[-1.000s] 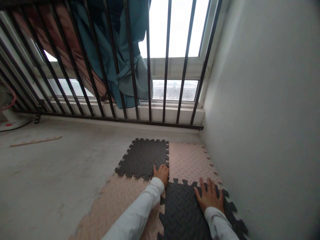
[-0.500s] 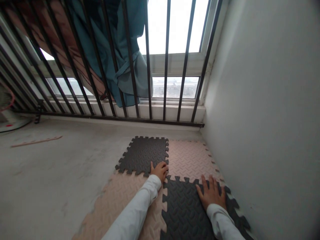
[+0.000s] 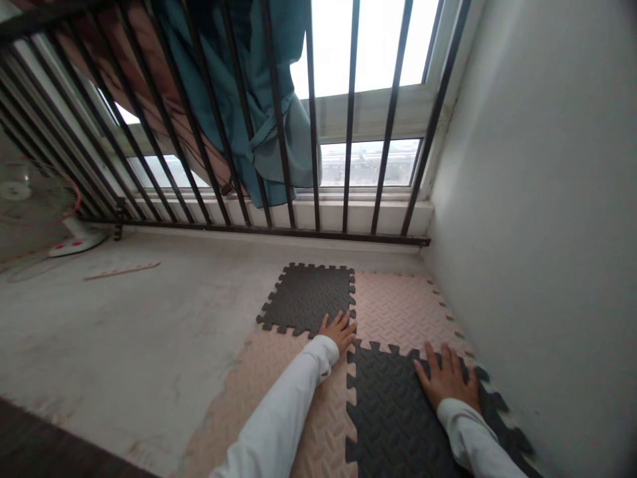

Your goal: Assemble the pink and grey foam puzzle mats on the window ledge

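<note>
Four-square foam matting lies on the floor in alternating colours, its toothed edges meeting. My left hand (image 3: 339, 330) rests flat, fingers spread, where the far dark grey foam tile (image 3: 311, 295) meets the near pink foam tile (image 3: 326, 411) and the other two. My right hand (image 3: 449, 377) lies open with spread fingers on the near dark grey foam tile (image 3: 393, 411), close to its far edge. Beyond that edge is the far pink foam tile (image 3: 403, 305). Neither hand grips anything. My left sleeve hides part of the near pink tile.
A white wall (image 3: 552, 232) rises just right of the tiles. Black railing bars (image 3: 348, 133) stand behind them, with a blue-green curtain (image 3: 239, 106) and windows beyond. At left are a fan (image 3: 74, 232) and a thin reddish strip (image 3: 122, 271) on the pale floor (image 3: 164, 332).
My view has swung left, so the scene sits further right and more of the fan shows. My left hand's fingers have spread out flatter; my right hand stays on the dark tile.
</note>
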`<control>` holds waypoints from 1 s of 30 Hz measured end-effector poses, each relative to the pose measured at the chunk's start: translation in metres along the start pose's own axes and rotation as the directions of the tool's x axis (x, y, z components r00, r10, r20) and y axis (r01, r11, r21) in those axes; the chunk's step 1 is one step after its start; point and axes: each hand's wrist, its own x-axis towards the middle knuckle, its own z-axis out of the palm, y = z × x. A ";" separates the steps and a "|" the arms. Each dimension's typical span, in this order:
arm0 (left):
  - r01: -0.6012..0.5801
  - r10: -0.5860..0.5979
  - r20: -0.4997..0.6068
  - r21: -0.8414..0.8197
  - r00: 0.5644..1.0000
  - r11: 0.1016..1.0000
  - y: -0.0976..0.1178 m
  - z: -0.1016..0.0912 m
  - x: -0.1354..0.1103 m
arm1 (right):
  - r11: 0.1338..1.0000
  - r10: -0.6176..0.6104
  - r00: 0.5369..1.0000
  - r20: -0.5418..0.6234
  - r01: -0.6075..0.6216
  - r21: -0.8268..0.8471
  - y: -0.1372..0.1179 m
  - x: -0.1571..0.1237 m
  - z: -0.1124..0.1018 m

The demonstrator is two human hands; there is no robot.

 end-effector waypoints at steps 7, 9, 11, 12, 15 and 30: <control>0.643 -0.598 -0.418 -0.043 0.684 0.765 -0.050 -0.019 -0.034 | 0.998 0.022 0.999 0.038 -0.020 -0.057 -0.005 -0.002 -0.014; 0.675 -0.643 -0.322 -0.018 0.695 0.738 -0.061 -0.008 -0.044 | 0.997 0.026 0.997 0.066 -0.021 -0.077 -0.004 -0.004 -0.016; 0.638 -0.620 -0.225 0.014 0.752 0.770 -0.067 0.001 -0.051 | 0.997 0.027 0.995 0.095 -0.020 -0.081 -0.001 -0.006 -0.015; 0.613 -0.596 -0.207 0.021 0.776 0.790 -0.069 0.004 -0.054 | 0.997 0.024 0.994 0.103 -0.016 -0.076 0.000 -0.006 -0.015; 0.546 -0.528 -0.220 0.023 0.820 0.838 -0.072 0.004 -0.059 | 0.998 0.053 0.986 0.159 -0.048 -0.034 -0.008 0.002 -0.021; 0.489 -0.470 -0.305 -0.019 0.828 0.872 -0.087 0.020 -0.057 | 0.866 -0.394 0.918 -0.038 0.385 0.320 -0.191 0.190 -0.087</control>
